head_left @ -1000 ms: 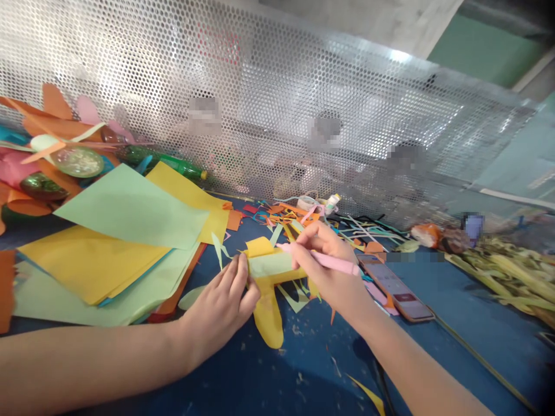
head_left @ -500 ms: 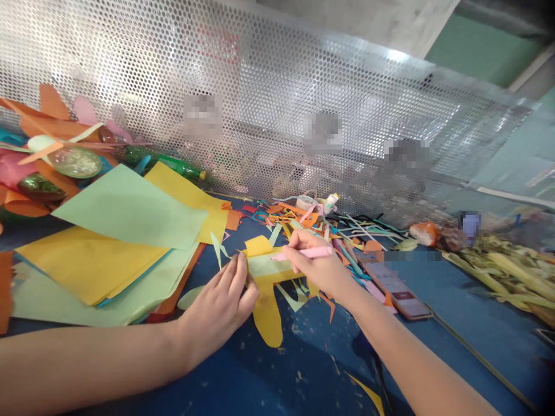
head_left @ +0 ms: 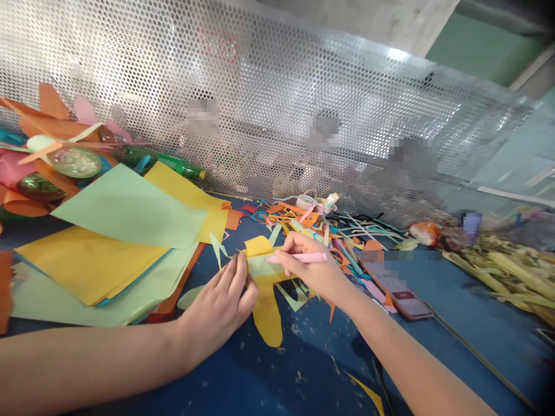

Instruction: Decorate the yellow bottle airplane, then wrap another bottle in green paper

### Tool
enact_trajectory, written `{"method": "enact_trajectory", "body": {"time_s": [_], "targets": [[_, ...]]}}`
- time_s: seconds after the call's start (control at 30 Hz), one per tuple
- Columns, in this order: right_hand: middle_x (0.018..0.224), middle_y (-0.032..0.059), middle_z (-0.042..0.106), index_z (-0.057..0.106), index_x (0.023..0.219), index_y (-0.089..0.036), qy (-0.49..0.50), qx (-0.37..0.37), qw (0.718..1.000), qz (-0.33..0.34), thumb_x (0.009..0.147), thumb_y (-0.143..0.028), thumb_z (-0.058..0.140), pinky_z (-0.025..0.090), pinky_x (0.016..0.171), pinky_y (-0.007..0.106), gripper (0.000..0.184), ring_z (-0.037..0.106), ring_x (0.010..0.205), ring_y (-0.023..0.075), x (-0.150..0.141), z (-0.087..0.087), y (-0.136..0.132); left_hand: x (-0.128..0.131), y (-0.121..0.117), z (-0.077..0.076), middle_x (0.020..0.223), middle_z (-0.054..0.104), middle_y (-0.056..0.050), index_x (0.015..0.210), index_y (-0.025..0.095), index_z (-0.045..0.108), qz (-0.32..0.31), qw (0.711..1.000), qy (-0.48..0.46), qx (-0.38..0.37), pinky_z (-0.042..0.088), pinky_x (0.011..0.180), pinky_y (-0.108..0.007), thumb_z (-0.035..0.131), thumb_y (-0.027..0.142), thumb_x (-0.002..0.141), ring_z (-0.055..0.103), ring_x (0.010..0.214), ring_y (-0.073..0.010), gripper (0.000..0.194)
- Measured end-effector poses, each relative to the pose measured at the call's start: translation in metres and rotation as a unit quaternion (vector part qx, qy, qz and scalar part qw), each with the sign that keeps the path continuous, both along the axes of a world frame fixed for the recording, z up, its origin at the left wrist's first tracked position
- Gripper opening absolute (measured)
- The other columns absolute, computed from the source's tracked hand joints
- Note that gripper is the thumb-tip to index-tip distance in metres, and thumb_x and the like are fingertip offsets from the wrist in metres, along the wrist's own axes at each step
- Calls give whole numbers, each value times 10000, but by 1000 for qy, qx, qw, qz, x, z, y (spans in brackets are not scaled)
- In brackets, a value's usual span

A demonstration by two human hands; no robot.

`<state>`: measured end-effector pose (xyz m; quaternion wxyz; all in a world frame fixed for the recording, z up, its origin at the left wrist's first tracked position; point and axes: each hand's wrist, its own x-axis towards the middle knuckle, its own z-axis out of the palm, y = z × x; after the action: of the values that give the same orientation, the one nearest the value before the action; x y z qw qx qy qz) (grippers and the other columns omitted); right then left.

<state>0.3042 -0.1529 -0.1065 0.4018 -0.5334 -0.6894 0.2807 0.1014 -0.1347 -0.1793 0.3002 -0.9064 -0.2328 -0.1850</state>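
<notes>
In the head view, my right hand [head_left: 312, 266] is closed around a pink pen [head_left: 306, 257]. The pen's tip is over a light green paper strip [head_left: 260, 266], which lies on a yellow paper piece [head_left: 258, 245]. At the left end of these papers, the bent fingers of my left hand [head_left: 221, 303] hold the edge down. A rounded yellow paper lobe [head_left: 267, 318] sticks out below the strip towards me. The right end of the strip is partly hidden behind my right hand.
Yellow and green paper sheets [head_left: 130, 208] are stacked at left, beside a green bottle [head_left: 180, 166] and paper-decorated bottles. Coloured scraps [head_left: 299, 214] and a phone [head_left: 399, 292] lie to the right. A perforated metal panel [head_left: 260, 104] stands behind the blue table [head_left: 260, 381].
My right hand has shifted slightly left, and the pen's tip has moved left along the green strip. My left hand and the papers stay in place.
</notes>
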Motion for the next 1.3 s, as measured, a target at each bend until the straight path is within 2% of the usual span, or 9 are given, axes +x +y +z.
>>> {"method": "enact_trajectory", "body": {"time_s": [0.27, 0.47, 0.67, 0.87, 1.1, 1.3], "targets": [[560, -60, 544, 465, 694, -205, -2, -31, 1000, -2, 815, -273, 587, 395, 487, 206, 185, 514, 482, 81, -1, 2, -2, -2, -2, 1, 1268, 511, -300, 1054, 82, 500, -3, 1000, -8, -1, 488, 946, -423, 562, 198, 843, 464, 1229, -378, 249], [527, -61, 548, 475, 672, -203, -56, -57, 997, -23, 799, -237, 569, 331, 438, 193, 161, 482, 443, 73, 0, 7, -5, 0, 0, 0, 1282, 482, -327, 1053, 69, 493, -6, 1000, -26, -2, 483, 949, -433, 556, 205, 851, 472, 1221, -386, 252], [492, -51, 553, 476, 649, -205, -120, -52, 990, -62, 791, -249, 576, 352, 473, 216, 180, 488, 454, 92, 3, 12, -6, 0, 0, -1, 1287, 500, -287, 1094, 68, 511, -1, 1000, -11, -9, 472, 970, -434, 524, 186, 864, 429, 1262, -370, 259], [502, -54, 542, 453, 643, -205, -74, -21, 995, -67, 814, -234, 549, 362, 470, 209, 199, 496, 448, 87, 2, 14, -4, -1, 0, -2, 1258, 547, -227, 1127, 85, 527, 1, 1000, 1, -19, 471, 975, -443, 504, 187, 872, 407, 1279, -365, 276], [531, -55, 541, 459, 682, -210, -65, 18, 996, -56, 846, -282, 538, 375, 485, 209, 196, 503, 480, 94, 7, 2, 2, 0, 0, -2, 1294, 484, -305, 1106, 55, 515, 5, 1000, -13, -10, 477, 961, -439, 536, 205, 861, 418, 1266, -381, 288], [541, -59, 530, 445, 702, -212, -37, 30, 998, -37, 857, -306, 529, 384, 501, 213, 199, 504, 490, 93, 6, -2, 4, 0, 1, 0, 1282, 513, -277, 1100, 71, 526, 2, 1000, -10, -18, 479, 963, -438, 527, 174, 860, 419, 1270, -370, 261]]}}
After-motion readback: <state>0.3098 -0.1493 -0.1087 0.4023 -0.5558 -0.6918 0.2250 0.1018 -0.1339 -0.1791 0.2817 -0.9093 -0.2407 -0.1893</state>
